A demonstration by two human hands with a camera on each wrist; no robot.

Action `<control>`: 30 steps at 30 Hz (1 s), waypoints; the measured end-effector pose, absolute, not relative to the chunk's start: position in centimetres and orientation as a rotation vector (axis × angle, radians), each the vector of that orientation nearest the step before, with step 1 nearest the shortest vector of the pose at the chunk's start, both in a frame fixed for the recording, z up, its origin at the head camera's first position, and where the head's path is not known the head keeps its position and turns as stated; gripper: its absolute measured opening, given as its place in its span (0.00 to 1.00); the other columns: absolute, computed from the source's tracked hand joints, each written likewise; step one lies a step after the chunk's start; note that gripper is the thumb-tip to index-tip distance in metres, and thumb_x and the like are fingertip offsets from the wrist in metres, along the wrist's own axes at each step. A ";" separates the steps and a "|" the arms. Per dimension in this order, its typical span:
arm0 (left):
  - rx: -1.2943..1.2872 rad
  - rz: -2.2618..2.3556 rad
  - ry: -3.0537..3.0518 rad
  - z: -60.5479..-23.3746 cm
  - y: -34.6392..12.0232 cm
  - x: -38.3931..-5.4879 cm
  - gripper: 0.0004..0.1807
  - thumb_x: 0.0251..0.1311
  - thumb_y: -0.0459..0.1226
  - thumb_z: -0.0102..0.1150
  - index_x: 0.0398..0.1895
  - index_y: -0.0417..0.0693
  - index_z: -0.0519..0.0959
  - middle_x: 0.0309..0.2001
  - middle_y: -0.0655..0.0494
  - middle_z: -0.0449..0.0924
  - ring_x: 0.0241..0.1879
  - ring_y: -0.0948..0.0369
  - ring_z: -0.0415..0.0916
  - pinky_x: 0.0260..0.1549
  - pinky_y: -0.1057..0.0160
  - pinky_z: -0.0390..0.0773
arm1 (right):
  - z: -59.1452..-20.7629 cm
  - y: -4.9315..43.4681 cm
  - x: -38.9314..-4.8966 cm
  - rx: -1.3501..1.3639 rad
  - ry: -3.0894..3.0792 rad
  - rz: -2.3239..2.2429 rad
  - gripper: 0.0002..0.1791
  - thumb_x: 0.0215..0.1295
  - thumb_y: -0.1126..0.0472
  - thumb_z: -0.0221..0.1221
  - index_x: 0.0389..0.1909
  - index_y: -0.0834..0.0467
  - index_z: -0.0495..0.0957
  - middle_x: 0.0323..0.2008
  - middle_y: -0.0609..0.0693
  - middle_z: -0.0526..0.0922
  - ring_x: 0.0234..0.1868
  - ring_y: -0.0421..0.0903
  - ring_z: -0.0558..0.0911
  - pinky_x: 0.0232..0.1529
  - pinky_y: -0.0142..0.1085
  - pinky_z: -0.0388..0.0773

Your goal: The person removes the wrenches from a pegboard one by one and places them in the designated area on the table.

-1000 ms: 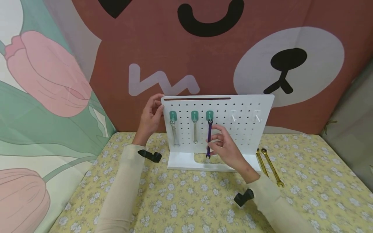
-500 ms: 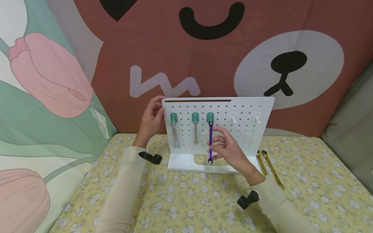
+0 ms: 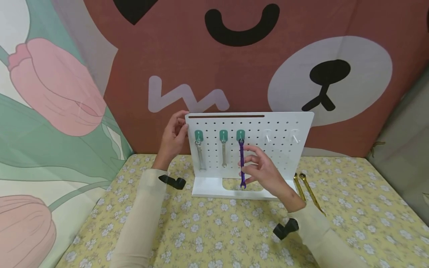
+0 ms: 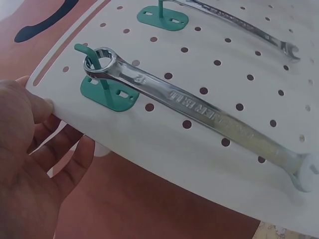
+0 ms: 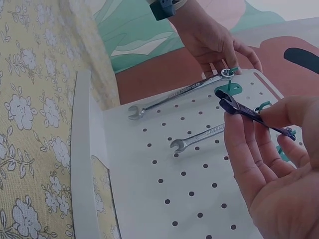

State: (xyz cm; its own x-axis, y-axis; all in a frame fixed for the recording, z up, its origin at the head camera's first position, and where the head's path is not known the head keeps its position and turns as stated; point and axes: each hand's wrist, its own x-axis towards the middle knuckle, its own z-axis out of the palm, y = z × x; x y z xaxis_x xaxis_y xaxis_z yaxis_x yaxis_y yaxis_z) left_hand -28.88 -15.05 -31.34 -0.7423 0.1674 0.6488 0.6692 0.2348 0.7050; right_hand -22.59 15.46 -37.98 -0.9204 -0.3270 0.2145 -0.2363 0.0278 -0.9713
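My left hand (image 3: 173,136) grips the left edge of a white pegboard (image 3: 256,162), thumb in front and fingers behind. My right hand (image 3: 264,172) pinches a purple combination wrench (image 3: 242,158) between thumb and fingers. It hangs nearly upright, ring end at the third green hook (image 3: 240,134), open end pointing down. In the right wrist view the wrench's open end (image 5: 228,102) sticks out past the fingertips. Two silver combination wrenches hang by their ring ends from the other green hooks: one wrench (image 4: 199,107) nearest the left hand, a shorter one (image 3: 224,153) beside it.
Two white hooks (image 3: 267,137) on the board's right half carry nothing. Two gold wrenches (image 3: 310,190) lie on the flowered tablecloth (image 3: 214,234) by the board's right end. A printed cloth backdrop (image 3: 241,82) rises close behind the board.
The purple wrench's lower end has swung slightly right and turned a little, moving with my right hand. My left hand keeps its place on the board's edge.
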 end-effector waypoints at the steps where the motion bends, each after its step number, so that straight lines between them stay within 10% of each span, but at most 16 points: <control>1: -0.769 -1.526 -2.071 -31.3 -15.1 -28.9 0.20 0.76 0.23 0.47 0.69 0.34 0.68 0.43 0.29 0.72 0.35 0.37 0.72 0.35 0.65 0.75 | -37.9 15.4 -22.6 -0.604 2.202 -2.060 0.33 0.71 0.68 0.59 0.74 0.57 0.62 0.50 0.70 0.76 0.41 0.60 0.86 0.33 0.50 0.86; 9: -0.776 -1.529 -2.077 -31.4 -15.1 -28.9 0.20 0.76 0.24 0.47 0.69 0.34 0.67 0.43 0.29 0.72 0.36 0.32 0.72 0.35 0.67 0.75 | -37.6 15.2 -22.3 -0.584 2.188 -2.079 0.33 0.70 0.69 0.59 0.74 0.58 0.62 0.51 0.70 0.77 0.38 0.52 0.87 0.31 0.49 0.86; 24: -0.769 -1.514 -2.087 -31.3 -15.2 -28.8 0.20 0.76 0.24 0.47 0.69 0.34 0.68 0.43 0.30 0.73 0.33 0.55 0.73 0.34 0.68 0.76 | -36.5 15.2 -21.9 -0.576 2.051 -2.149 0.34 0.69 0.70 0.60 0.74 0.62 0.61 0.51 0.68 0.78 0.37 0.50 0.84 0.30 0.48 0.86; 30: -0.783 -1.524 -2.077 -31.2 -15.1 -28.7 0.20 0.76 0.23 0.47 0.68 0.32 0.67 0.43 0.29 0.72 0.35 0.39 0.74 0.35 0.69 0.76 | -36.2 15.3 -21.9 -0.574 2.040 -2.156 0.34 0.69 0.71 0.60 0.74 0.63 0.60 0.48 0.61 0.81 0.35 0.50 0.84 0.30 0.47 0.86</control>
